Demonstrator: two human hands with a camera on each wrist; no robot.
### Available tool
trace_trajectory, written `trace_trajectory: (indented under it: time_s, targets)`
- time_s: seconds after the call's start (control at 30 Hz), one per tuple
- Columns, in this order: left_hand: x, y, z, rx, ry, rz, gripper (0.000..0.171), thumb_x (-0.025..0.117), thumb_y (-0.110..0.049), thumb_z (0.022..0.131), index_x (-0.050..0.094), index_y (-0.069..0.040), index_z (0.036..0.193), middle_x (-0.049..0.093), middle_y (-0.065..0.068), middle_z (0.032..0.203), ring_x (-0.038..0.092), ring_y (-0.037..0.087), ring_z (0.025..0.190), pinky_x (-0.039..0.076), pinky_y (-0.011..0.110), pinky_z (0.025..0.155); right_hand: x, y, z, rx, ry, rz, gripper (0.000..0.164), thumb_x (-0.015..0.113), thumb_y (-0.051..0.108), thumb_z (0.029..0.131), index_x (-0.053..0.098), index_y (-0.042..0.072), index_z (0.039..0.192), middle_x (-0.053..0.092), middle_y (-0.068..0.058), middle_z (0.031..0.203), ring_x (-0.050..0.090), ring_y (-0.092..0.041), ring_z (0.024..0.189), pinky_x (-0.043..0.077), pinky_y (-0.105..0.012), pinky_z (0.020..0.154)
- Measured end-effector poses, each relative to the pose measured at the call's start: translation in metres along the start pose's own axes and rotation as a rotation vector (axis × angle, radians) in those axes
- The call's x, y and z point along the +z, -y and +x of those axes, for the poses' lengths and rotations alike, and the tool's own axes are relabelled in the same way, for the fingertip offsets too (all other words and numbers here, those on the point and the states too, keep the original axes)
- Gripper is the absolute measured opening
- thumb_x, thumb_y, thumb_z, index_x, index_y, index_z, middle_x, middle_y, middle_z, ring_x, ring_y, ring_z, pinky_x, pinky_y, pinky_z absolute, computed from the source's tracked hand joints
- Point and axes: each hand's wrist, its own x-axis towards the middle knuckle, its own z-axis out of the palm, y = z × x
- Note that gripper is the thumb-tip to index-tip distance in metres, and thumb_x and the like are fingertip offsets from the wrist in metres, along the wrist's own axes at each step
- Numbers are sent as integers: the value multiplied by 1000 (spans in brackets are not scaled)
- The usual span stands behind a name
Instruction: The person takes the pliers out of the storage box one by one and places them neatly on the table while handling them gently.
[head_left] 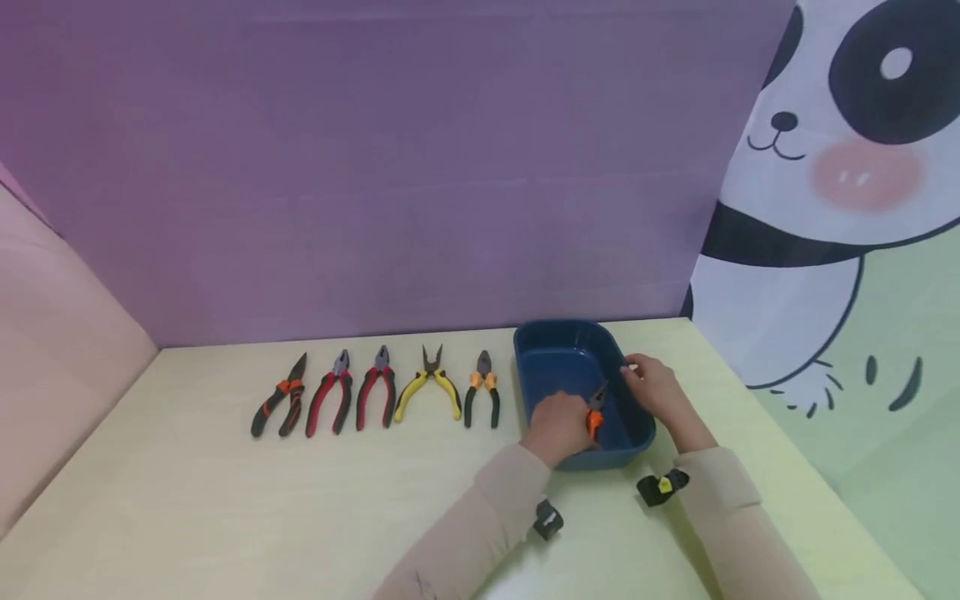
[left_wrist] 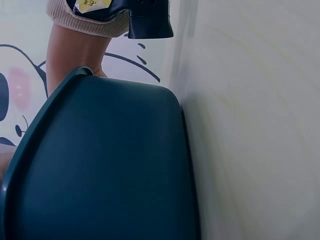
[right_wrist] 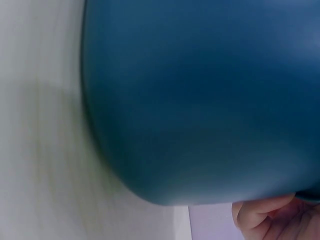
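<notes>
A deep blue plastic basin stands on the right part of the table. My left hand reaches over its near left side and holds a pair of orange-handled pliers inside, dark jaws pointing away. The fingers round the handles are mostly hidden in the head view. On the basin's right rim, my right hand grips with its fingers, which also show in the right wrist view beneath the basin wall. The left wrist view is filled mainly by the basin's outer wall.
Left of the basin several pliers lie in a row: orange-and-black ones, two red-and-black pairs, a yellow pair spread wide, and a smaller orange-and-black pair. A purple backdrop rises behind the table.
</notes>
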Motion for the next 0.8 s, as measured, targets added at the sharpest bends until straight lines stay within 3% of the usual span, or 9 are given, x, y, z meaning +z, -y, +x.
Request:
trace_trajectory:
  time_s: [0.8]
  targets:
    - [0,0,1,-7,-3,22,34,81,-47,68,66,-17,76,58,-6,71,53,12,71,46,27,66,1,0,0,-30,-37,-12,34,47,10,94,51,-16,116,58,-34,103,59,-43,90,47,-51,76]
